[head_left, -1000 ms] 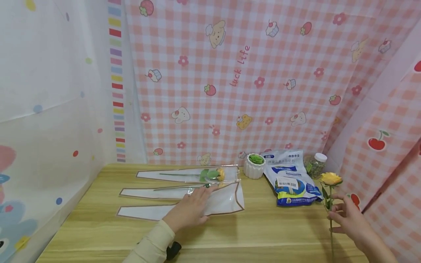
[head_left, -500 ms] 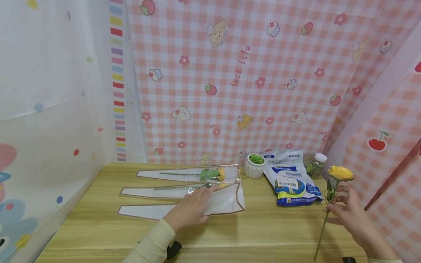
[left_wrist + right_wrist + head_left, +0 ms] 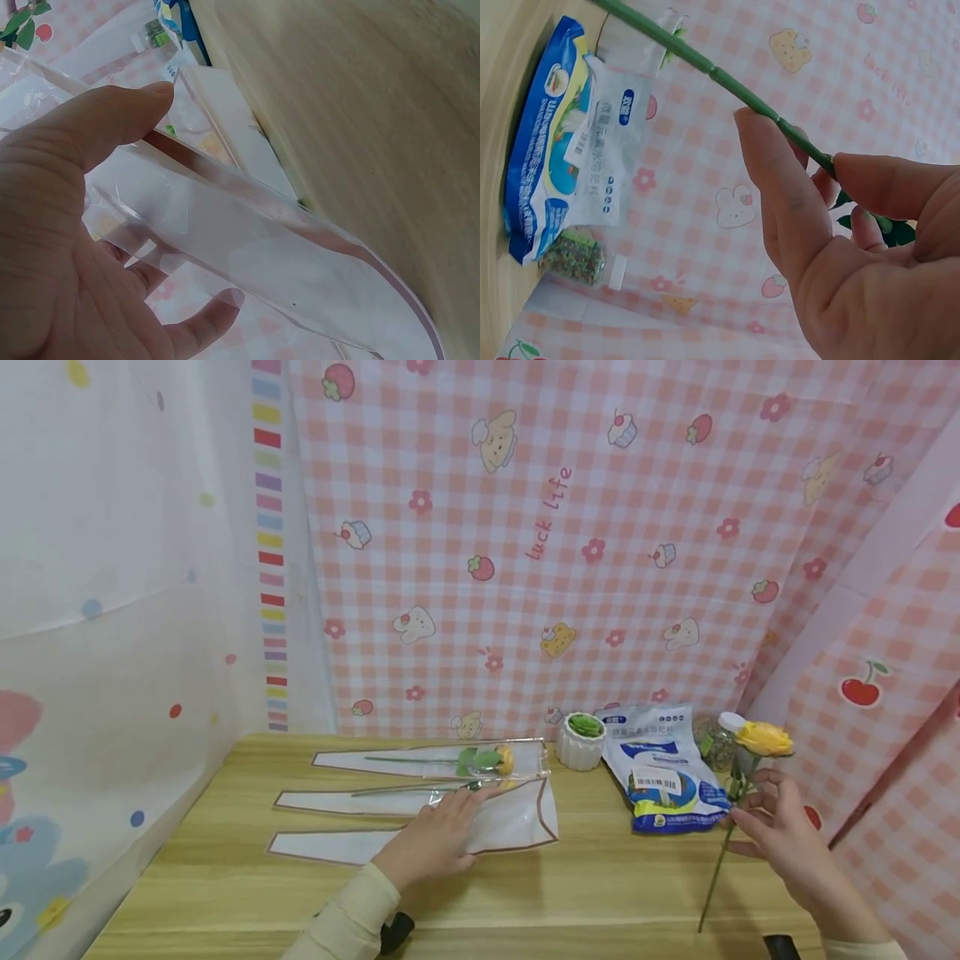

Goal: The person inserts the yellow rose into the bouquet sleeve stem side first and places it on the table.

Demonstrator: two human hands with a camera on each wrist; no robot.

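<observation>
My left hand (image 3: 435, 835) grips the front clear flower sleeve (image 3: 517, 818), white with a brown border. In the left wrist view the film passes between its thumb (image 3: 124, 112) and spread fingers (image 3: 206, 319), and some fingertips show through the plastic. My right hand (image 3: 783, 839) pinches the green stem (image 3: 742, 94) of a yellow rose (image 3: 765, 739) between thumb and fingers. Bloom up, the rose leans right, its stem end over the table at lower left. Behind the left hand lie two more sleeves; the farthest sleeve (image 3: 405, 749) contains an orange-yellow rose (image 3: 504, 760), and the middle one also has a stem (image 3: 397, 790).
A white fluted pot (image 3: 580, 750) with a green plant stands at the back. Beside it lies a blue and white printed bag (image 3: 663, 777), with a white-capped jar (image 3: 720, 743) behind the held rose. Checked pink cloth (image 3: 450, 527) hangs behind the wooden table (image 3: 585, 893).
My right hand has moved slightly left with the rose. The rose now leans right, its stem end swung left and up into view. My left hand has stayed in place on the sleeve.
</observation>
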